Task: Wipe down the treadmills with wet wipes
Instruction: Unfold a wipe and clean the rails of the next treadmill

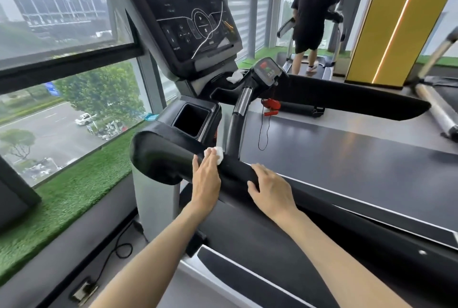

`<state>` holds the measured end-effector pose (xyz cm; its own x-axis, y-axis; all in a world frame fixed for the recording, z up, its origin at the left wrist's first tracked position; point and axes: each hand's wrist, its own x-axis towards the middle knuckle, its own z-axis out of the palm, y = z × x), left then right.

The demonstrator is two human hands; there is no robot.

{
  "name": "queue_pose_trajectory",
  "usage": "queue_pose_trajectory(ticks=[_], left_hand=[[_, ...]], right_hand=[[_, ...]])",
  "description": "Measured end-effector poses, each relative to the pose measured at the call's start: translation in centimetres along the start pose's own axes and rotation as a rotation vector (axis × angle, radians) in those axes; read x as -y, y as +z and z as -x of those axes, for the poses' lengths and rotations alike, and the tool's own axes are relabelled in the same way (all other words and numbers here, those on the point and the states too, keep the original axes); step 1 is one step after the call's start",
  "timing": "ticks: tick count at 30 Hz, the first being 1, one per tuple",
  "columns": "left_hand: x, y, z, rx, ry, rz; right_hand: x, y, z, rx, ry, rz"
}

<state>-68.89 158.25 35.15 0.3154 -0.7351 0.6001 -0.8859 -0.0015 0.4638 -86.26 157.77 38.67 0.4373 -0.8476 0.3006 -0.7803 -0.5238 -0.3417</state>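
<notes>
On the far left, fake grass is running along under the window, and a black cable is lying on the floor beside the treadmill.

The left forearm is reaching up from the bottom edge, wrist straight, with the left hand lying palm-down on the treadmill's near handrail. Its fingers are stretched out close together and pressing a white wipe flat against the top of the rail. The wipe is showing just past the fingertips, right where the upright grip bar is meeting the handrail. Just above it, the square cup holder is sitting at the foot of the dark console.

The right arm is coming in from the lower right, and the right hand is resting on the same handrail, near the left hand but not touching it. Its fingers are bending over the top of the rail, with the thumb lying on the near side.

Beyond the hands, the grey belt is stretching off to the right. A red clip is hanging on a cord below the console, and a crumpled white wipe is lying in the console tray. Far back, a person in black is standing on another treadmill beside a yellow pillar.
</notes>
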Motion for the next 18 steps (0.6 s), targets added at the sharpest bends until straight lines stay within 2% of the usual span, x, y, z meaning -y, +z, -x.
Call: queue_pose_trajectory(ticks=[2, 5, 7, 10, 12, 13, 16, 18], left_hand=[[-1.8, 0.6, 1.1, 0.008, -0.002, 0.057], [-3.5, 0.4, 2.4, 0.076, 0.176, 0.19], [-3.2, -1.0, 2.0, 0.114, 0.185, 0.294], [-0.7, -3.2, -0.9, -0.035, -0.058, 0.303], [1.4, -3.5, -2.5, -0.032, -0.234, 0.256], [1.9, -3.2, -2.7, 0.008, -0.249, 0.227], [-0.7, -1.2, -0.3, 0.055, -0.104, 0.162], [-3.8, 0.2, 2.3, 0.074, -0.033, 0.206]], right_hand=[[-0.6, -0.1, 0.3, -0.047, 0.027, 0.014], [-1.2, 0.4, 1.5, -0.142, 0.067, 0.074], [-1.9, 1.2, 2.2, -0.164, 0.041, 0.148], [-2.6, 1.6, 2.8, -0.139, -0.043, 0.26], [-2.8, 1.6, 2.9, -0.131, -0.07, 0.298], [-2.8, 1.6, 2.9, -0.125, -0.07, 0.305], [-2.8, 1.6, 3.0, -0.122, -0.081, 0.3], [-2.8, 1.5, 3.0, -0.128, -0.098, 0.289]])
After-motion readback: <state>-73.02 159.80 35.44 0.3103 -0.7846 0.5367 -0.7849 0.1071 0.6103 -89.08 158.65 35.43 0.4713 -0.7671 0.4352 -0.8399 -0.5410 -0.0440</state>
